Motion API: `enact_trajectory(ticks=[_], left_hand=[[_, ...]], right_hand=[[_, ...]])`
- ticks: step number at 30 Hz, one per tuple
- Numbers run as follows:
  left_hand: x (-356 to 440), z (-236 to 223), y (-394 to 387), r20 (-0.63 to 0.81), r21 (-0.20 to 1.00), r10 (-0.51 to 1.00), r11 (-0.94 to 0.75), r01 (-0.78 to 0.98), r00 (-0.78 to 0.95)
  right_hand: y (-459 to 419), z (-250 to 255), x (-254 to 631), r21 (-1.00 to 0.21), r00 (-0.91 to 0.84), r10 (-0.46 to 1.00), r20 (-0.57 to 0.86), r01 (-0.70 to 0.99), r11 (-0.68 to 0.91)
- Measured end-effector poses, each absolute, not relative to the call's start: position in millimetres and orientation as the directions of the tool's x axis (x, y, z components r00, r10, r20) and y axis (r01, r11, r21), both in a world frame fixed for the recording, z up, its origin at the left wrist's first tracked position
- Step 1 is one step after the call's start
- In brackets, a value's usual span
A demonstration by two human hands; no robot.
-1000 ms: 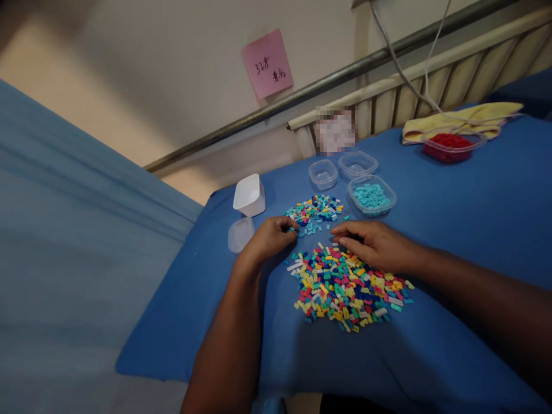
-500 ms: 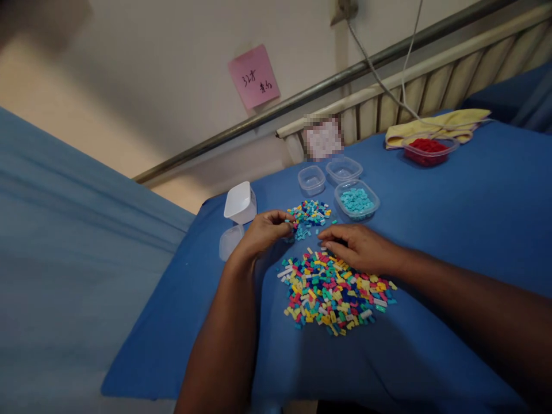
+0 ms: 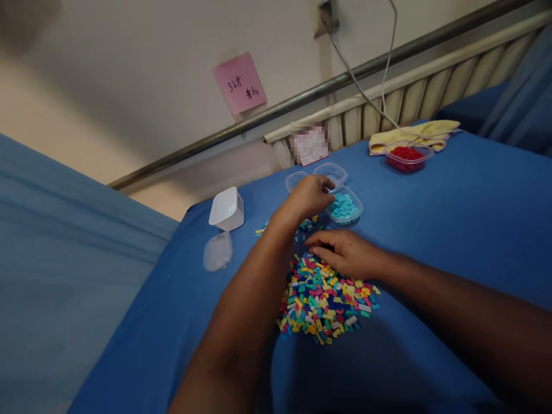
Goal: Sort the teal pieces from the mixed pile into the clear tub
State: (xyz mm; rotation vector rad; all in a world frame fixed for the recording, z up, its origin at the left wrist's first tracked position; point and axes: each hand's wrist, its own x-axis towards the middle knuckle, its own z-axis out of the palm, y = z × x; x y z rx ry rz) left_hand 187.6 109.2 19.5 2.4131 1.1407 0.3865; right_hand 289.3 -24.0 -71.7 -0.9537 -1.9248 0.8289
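Observation:
A big heap of small mixed-colour bricks [image 3: 328,302] lies on the blue cloth. My right hand [image 3: 345,253] rests palm down on its far edge, fingers curled on the bricks. My left hand [image 3: 309,195] reaches over a smaller heap of bricks [image 3: 307,225] and hovers, fingers pinched together, at the rim of a clear tub of light-blue bricks [image 3: 345,207]. What it pinches is too small to see. Two empty clear tubs [image 3: 331,171] stand just behind.
A white square cup [image 3: 227,209] and a clear lid [image 3: 218,251] sit to the left. A tub of red bricks [image 3: 405,158] and a yellow cloth [image 3: 414,133] lie at the back right, with cables hanging from the wall. The table's left edge [image 3: 142,310] drops off.
My left hand has moved from the small heap away and right, to the tub of light-blue bricks. My right hand has stayed on the big heap. The camera has tilted up.

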Motion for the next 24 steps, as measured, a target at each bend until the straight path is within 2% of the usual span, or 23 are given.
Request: enact_trajectory(ticks=[2,5,7,9,13,15,19,24], left_hand=[[189.3,20.1,110.4,0.107,0.417,0.780,-0.598,0.684,0.616],[174.2,26.5,104.6,0.147,0.411,0.784,-0.603,0.683,0.603],[152.4,34.0,96.2,0.100,0.434,0.798,-0.572,0.696,0.594],[123.4,41.3,85.4,0.022,0.404,0.825,-0.525,0.749,0.565],[62.4,44.7,60.9,-0.154,0.221,0.885,-0.403,0.888,0.440],[40.6,38.0,50.1,-0.182,0.129,0.897,-0.385,0.914,0.403],[27.3,16.3,37.3,-0.220,0.165,0.888,-0.373,0.913,0.403],[42.6,-2.2,39.1,-0.159,0.277,0.878,-0.399,0.874,0.451]], right_hand=[[-23.5,-72.4,289.6,-0.812,-0.383,0.844,0.375,0.304,0.499],[-23.6,-73.4,289.8,-0.822,-0.384,0.845,0.372,0.288,0.492],[-24.0,-74.3,289.7,-0.828,-0.384,0.848,0.365,0.282,0.485],[-24.3,-75.6,289.3,-0.830,-0.379,0.852,0.362,0.284,0.479],[-24.2,-77.8,287.9,-0.832,-0.369,0.853,0.370,0.278,0.481],[-24.3,-78.2,287.4,-0.834,-0.368,0.857,0.361,0.284,0.473],[-25.1,-78.3,287.4,-0.840,-0.364,0.864,0.347,0.288,0.459],[-25.2,-79.7,287.5,-0.846,-0.366,0.869,0.333,0.290,0.447]])
